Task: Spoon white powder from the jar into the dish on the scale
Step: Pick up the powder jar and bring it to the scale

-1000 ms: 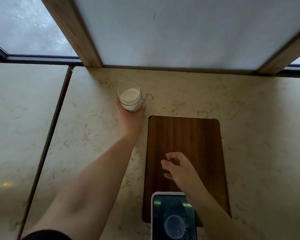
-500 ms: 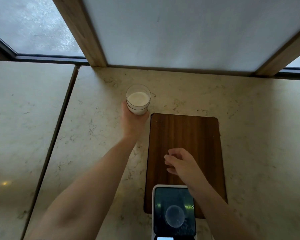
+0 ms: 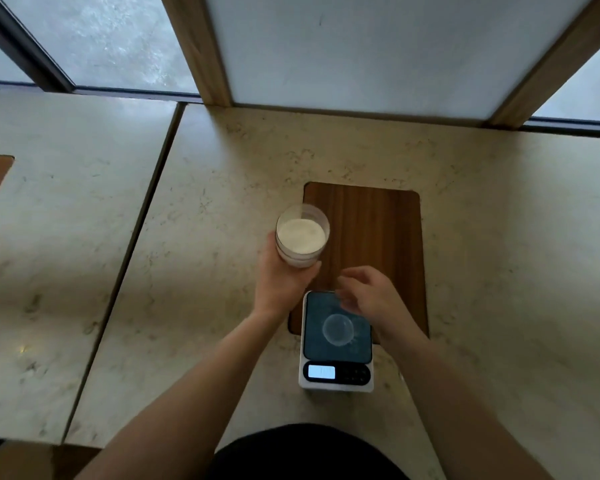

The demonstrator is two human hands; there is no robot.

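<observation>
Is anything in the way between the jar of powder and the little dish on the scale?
Nothing solid sits between them. The jar is held in the left hand, and the dish lies open on the scale. Only the empty right hand hovers over the scale's far edge.

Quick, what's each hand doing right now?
Left hand: closed around the jar of white powder.
Right hand: open and empty, fingers loosely curled above the scale.

The clear jar (image 3: 302, 236) stood upright, open, half full of white powder. The small clear dish (image 3: 338, 329) sat centred on the scale (image 3: 336, 341), below-right of the grip.
</observation>
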